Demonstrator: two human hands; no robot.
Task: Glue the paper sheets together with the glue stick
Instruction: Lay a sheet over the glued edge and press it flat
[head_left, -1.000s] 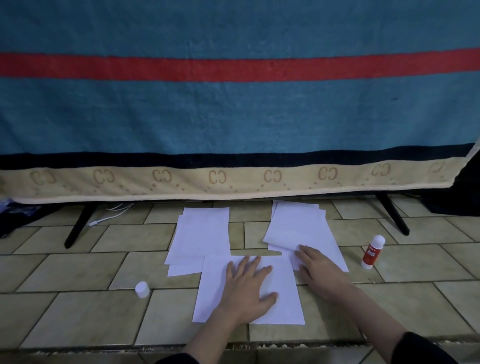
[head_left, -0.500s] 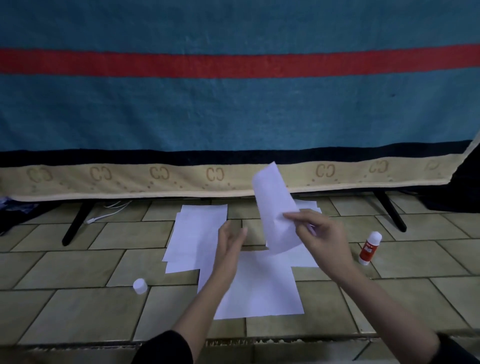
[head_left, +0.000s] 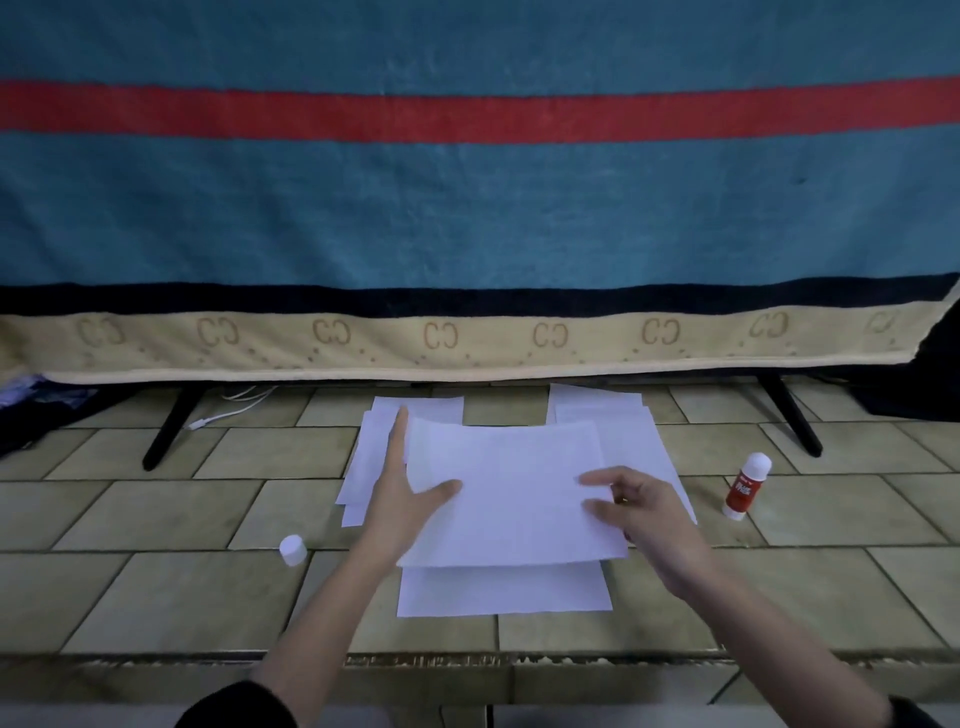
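A white paper sheet (head_left: 506, 488) hovers flat over another white sheet (head_left: 504, 592) lying on the tiled floor. My left hand (head_left: 402, 493) holds its left edge, thumb on top and fingers stretched along the side. My right hand (head_left: 639, 512) pinches its right edge with thumb and fingers. A red glue stick (head_left: 744, 486) with a white top stands upright to the right. Its white cap (head_left: 293, 550) lies on the floor to the left. One paper stack (head_left: 371, 457) lies at the back left, another (head_left: 631, 426) at the back right.
A blue blanket (head_left: 467, 208) with a red stripe and beige border hangs over a stand with black legs (head_left: 169, 431) behind the papers. A white cable (head_left: 234, 408) lies under it at the left. The tiled step edge (head_left: 467, 660) runs along the front.
My right hand lifted a sheet off the right stack, raised it upright, and now both hands hold it flat above the front sheet. My left hand left the front sheet.
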